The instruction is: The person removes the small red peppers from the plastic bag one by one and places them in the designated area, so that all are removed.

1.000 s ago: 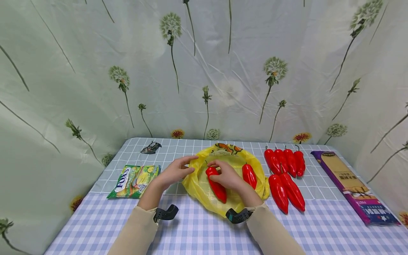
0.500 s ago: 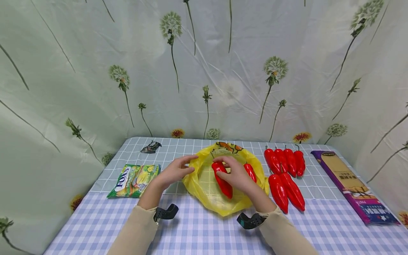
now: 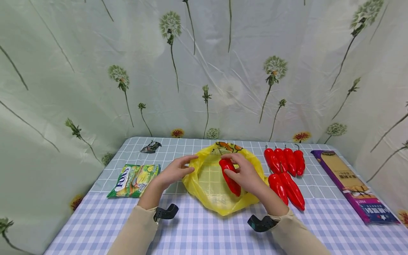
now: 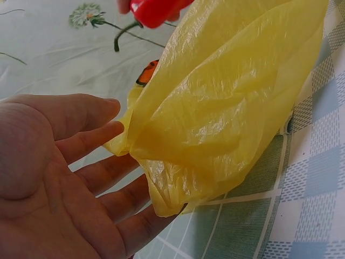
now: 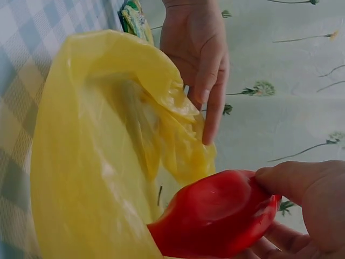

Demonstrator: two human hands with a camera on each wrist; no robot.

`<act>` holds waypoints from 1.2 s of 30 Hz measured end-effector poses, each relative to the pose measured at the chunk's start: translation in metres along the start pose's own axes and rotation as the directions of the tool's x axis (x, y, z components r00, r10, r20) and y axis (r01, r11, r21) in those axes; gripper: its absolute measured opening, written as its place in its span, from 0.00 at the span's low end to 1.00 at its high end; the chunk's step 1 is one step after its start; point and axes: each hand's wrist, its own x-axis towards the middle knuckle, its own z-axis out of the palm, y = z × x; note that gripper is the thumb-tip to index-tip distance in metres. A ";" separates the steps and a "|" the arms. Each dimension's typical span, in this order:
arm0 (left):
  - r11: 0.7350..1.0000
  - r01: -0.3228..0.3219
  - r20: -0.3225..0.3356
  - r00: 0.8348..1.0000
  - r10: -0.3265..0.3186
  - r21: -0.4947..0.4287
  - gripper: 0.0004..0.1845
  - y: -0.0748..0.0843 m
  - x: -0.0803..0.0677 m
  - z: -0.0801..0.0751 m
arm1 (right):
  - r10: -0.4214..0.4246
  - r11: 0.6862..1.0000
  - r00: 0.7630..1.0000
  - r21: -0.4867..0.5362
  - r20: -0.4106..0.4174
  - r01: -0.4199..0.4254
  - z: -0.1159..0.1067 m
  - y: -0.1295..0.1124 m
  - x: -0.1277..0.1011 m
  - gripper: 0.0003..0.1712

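My right hand [image 3: 247,175] grips a red pepper [image 3: 230,176], with thumb and fingers curled around its thick end, and it holds the pepper inside the mouth of the yellow bag [image 3: 210,191]. One second ago this pepper was lower and more to the left in the bag, and a second pepper showed beside it near the right wall. Now I have carried mine toward that right wall, so my hand covers the second pepper and I cannot see it. In the right wrist view the pepper [image 5: 215,218] is above the plastic, and I cannot tell if its tip touches the bottom.

My left hand [image 3: 173,172] has not moved. Its fingers are nearly straight and rest against the left rim of the bag [image 4: 215,118], keeping the mouth open; it does not pinch the plastic as far as I can see.

I judge that the pepper is in but not yet released, so my right hand has one more small step before it is free.

Six more peppers [image 3: 285,170] lie on the cloth just right of the bag. A candy pack [image 3: 134,180] lies to the left, and a long purple box [image 3: 353,186] lies far right.
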 end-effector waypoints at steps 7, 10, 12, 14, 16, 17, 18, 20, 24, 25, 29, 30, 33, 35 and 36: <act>1.000 0.002 0.002 1.000 -0.002 0.001 0.26 -0.001 0.001 0.001 | -0.117 0.992 0.991 -0.062 -0.063 0.113 -0.017 0.004 -0.010 0.27; 1.000 0.005 0.002 1.000 -0.005 0.004 0.26 -0.001 0.001 0.000 | -0.149 0.987 0.986 -0.076 -0.078 0.143 -0.027 0.006 -0.013 0.26; 1.000 0.008 0.001 1.000 -0.008 0.003 0.26 -0.001 0.002 0.000 | -0.151 0.987 0.986 -0.071 -0.071 0.146 -0.034 0.007 -0.014 0.26; 1.000 0.010 0.000 1.000 -0.010 0.004 0.26 -0.001 0.002 0.000 | -0.138 0.989 0.989 -0.067 -0.061 0.134 -0.041 0.009 -0.015 0.25; 1.000 0.008 -0.001 1.000 -0.008 0.005 0.26 -0.001 0.002 0.000 | -0.119 0.991 0.992 -0.073 -0.049 0.115 -0.048 0.013 -0.016 0.24; 1.000 0.007 -0.001 1.000 -0.007 0.005 0.26 -0.001 0.002 0.000 | -0.108 0.991 0.993 -0.080 -0.045 0.104 -0.052 0.015 -0.016 0.24; 1.000 0.005 0.000 1.000 -0.005 0.006 0.26 -0.001 0.001 0.000 | -0.099 0.991 0.994 -0.091 -0.043 0.095 -0.055 0.017 -0.017 0.25; 1.000 0.005 -0.001 1.000 -0.005 0.008 0.26 -0.001 0.001 0.000 | -0.079 0.992 0.996 -0.102 -0.038 0.075 -0.061 0.021 -0.018 0.25; 1.000 0.007 -0.001 1.000 -0.007 0.007 0.26 -0.001 0.001 0.000 | -0.073 0.991 0.996 -0.117 -0.041 0.068 -0.072 0.027 -0.020 0.27; 1.000 0.007 -0.001 1.000 -0.007 0.006 0.26 -0.001 0.001 0.000 | -0.076 0.991 0.996 -0.117 -0.041 0.071 -0.075 0.028 -0.021 0.27; 1.000 0.007 -0.004 1.000 -0.007 -0.001 0.26 -0.001 0.001 0.001 | -0.079 0.990 0.996 -0.119 -0.033 0.075 -0.086 0.029 -0.023 0.27; 1.000 0.006 -0.005 1.000 -0.006 -0.002 0.26 -0.001 0.001 0.001 | -0.075 0.991 0.997 -0.115 -0.028 0.071 -0.089 0.030 -0.024 0.26; 1.000 0.005 -0.004 1.000 -0.005 -0.006 0.26 -0.001 0.001 0.000 | -0.063 0.992 0.998 -0.107 -0.014 0.062 -0.099 0.030 -0.027 0.26; 1.000 0.007 -0.004 1.000 -0.007 -0.007 0.26 -0.001 0.001 0.000 | -0.059 0.993 0.998 -0.102 -0.006 0.058 -0.106 0.031 -0.029 0.25; 1.000 0.007 -0.003 1.000 -0.007 -0.006 0.26 0.000 0.000 0.000 | -0.062 0.993 0.998 -0.102 -0.004 0.061 -0.109 0.032 -0.030 0.25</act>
